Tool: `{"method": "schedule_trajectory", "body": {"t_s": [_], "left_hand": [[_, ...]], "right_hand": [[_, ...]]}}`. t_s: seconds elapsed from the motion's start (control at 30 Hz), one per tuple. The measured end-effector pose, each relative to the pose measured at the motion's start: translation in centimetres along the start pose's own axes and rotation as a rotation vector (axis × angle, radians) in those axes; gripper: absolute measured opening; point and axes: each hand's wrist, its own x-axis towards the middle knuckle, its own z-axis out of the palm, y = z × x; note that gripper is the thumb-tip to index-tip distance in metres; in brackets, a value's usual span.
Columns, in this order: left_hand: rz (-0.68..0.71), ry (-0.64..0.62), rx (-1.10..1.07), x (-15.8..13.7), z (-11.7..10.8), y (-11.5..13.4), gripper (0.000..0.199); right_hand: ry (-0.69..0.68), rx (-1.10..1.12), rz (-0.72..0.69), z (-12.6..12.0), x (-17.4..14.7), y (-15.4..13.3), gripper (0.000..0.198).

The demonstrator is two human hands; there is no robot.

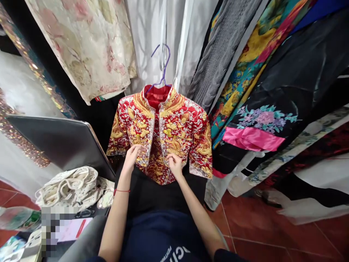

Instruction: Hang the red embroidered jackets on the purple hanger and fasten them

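Note:
A short embroidered jacket [174, 134] hangs upright in front of me, red with dense gold and silver patterns and a stand-up collar. Its front is parted down the middle, and the patterned inside of the back shows between the panels. A purple wire hanger [165, 65] rises out of the collar. My left hand [133, 155] is closed at the lower part of the left front panel, its fingertips near the edge. At the lower edge of the other panel, my right hand [175, 163] pinches the cloth with bent fingers.
Clothes crowd both sides, among them a floral cream garment [89, 47], a grey knit [226, 47] and a black garment with pink trim [253, 138]. At left stand a dark flat panel [62, 142], a bundled white cloth [71, 187] and a plastic bottle [20, 218].

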Motion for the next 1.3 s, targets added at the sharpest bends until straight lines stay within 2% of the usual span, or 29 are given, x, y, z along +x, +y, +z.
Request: {"method": "schedule_trajectory", "body": {"t_s": [0.1,0.17,0.23,0.33,0.47,0.6,0.67,0.77,0.93,1.17,1.3], "left_hand": [[-0.246,0.123,-0.010,1.2,-1.9,-7.4,0.019],[-0.378,0.175,-0.024,2.6,-2.2,-10.8,0.032],[-0.453,0.204,-0.042,4.2,-2.3,-12.9,0.039],[-0.467,0.220,-0.075,6.2,-2.5,-14.5,0.040],[-0.443,0.203,-0.143,7.4,-2.4,-15.7,0.041],[-0.451,0.108,-0.250,5.7,-1.9,-16.9,0.039],[-0.451,0.075,-0.300,4.3,-1.5,-17.6,0.029],[-0.450,0.036,-0.361,2.4,-1.0,-18.7,0.003],[-0.449,-0.045,-0.392,1.0,-0.8,-19.2,0.013],[-0.366,-0.121,-0.406,-0.1,-0.7,-19.0,0.025],[-0.368,-0.140,-0.411,-0.6,-0.3,-19.3,0.030]], "right_hand": [[-0.014,0.101,0.313,1.8,-1.9,6.7,0.022],[0.017,0.178,0.492,2.7,-2.0,9.5,0.027],[0.086,0.255,0.616,2.7,-1.6,11.4,0.037],[0.214,0.367,0.697,1.5,-0.8,13.3,0.038],[0.284,0.506,0.707,0.4,-0.2,14.4,0.030],[0.239,0.612,0.710,1.4,-0.4,14.2,0.027],[0.193,0.646,0.715,2.0,-0.8,13.8,0.030],[0.116,0.668,0.722,2.4,-1.8,13.3,0.030],[0.058,0.667,0.694,2.2,-3.8,12.5,0.036],[0.098,0.679,0.589,2.6,-5.0,11.6,0.036],[0.104,0.698,0.561,2.9,-5.6,11.5,0.039]]}}
